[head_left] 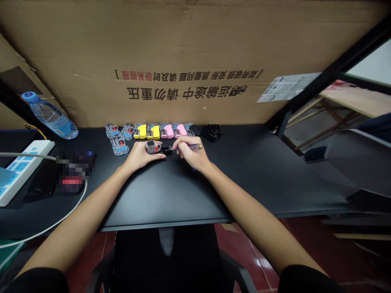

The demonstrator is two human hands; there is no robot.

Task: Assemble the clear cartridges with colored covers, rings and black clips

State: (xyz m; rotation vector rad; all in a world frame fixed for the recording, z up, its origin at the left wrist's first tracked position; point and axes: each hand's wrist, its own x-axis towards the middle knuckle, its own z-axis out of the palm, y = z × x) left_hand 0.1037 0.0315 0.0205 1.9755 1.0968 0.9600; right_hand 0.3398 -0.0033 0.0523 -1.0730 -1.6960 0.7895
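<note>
My left hand (139,155) grips a small clear plastic cartridge (152,147) with a red part inside, pressed down on the black desk (183,191). My right hand (190,153) is closed round a thin purple-handled tool (192,146) whose dark tip points left into the cartridge. Just behind my hands runs a row of cartridges: clear ones (112,130) at the left, yellow ones (148,132) in the middle, pink ones (174,130) at the right. One more clear cartridge (119,145) lies in front of the row.
A black clip-like part (211,132) lies right of the row. A big cardboard sheet (189,61) stands behind the desk. At the left are a water bottle (50,116), a white power strip (18,167), a white cable (51,227) and a dark phone (39,185).
</note>
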